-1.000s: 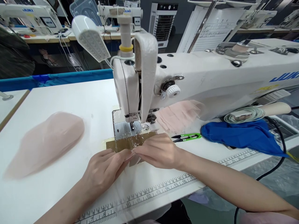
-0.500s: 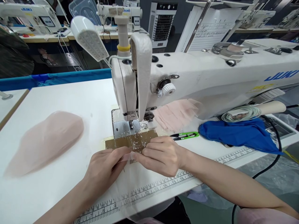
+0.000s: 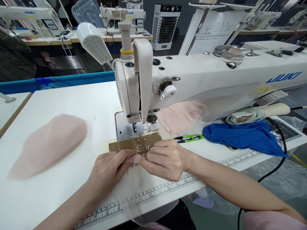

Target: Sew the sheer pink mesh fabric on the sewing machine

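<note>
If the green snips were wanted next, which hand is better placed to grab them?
Probably the right hand: the green snips lie close beside it, while the left hand is farther off. Both seem to pinch sheer fabric, though.

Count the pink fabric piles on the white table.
2: the left pile and the crumpled pile beneath the sewing machine's arm. Layers or others may be hidden.

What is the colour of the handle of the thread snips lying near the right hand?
The handle is bright green; it shows best in the head view.
</note>
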`<state>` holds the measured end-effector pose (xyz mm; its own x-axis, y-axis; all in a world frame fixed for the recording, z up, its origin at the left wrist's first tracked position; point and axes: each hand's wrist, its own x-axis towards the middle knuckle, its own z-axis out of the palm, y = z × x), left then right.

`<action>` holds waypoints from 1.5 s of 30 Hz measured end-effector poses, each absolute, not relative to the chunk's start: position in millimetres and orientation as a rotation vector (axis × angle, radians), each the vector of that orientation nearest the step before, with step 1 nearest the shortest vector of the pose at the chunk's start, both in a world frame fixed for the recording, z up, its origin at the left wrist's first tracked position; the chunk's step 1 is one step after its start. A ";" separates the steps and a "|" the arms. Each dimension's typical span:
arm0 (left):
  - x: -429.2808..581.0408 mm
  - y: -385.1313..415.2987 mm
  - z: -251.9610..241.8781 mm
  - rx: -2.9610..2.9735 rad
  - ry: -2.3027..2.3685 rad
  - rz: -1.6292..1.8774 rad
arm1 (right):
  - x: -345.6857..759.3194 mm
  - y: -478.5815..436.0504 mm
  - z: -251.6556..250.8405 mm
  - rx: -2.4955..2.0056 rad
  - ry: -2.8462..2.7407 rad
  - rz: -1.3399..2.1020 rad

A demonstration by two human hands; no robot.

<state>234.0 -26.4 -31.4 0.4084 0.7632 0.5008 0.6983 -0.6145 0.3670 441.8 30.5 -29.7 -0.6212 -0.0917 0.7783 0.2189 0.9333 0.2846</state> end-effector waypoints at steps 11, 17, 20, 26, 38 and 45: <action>244.1 -23.5 -35.5 2.338 1.386 0.733 | 446.7 36.8 -12.8 -0.888 -2.312 1.261; 244.6 -17.9 -45.0 2.504 1.778 0.668 | 436.0 46.5 -35.0 -1.018 -2.286 0.896; 243.4 -15.3 -42.8 2.631 1.789 0.649 | 433.2 47.9 -40.7 -1.064 -2.326 0.714; 244.7 -16.8 -40.8 3.074 1.509 0.822 | 429.3 47.1 -45.5 -1.145 -2.407 0.498; 244.0 -2.8 -41.6 2.970 1.448 0.718 | 447.8 46.3 -32.3 -1.055 -2.556 -0.226; 242.3 -5.7 -41.8 2.980 1.492 0.660 | 441.2 35.5 -45.1 -0.939 -2.590 -0.349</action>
<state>242.3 -5.7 -41.8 0.5463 0.7087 0.4464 0.8070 -0.5881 -0.0539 441.2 35.5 -45.1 -0.7131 0.5650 0.4151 0.6546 0.7485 0.1059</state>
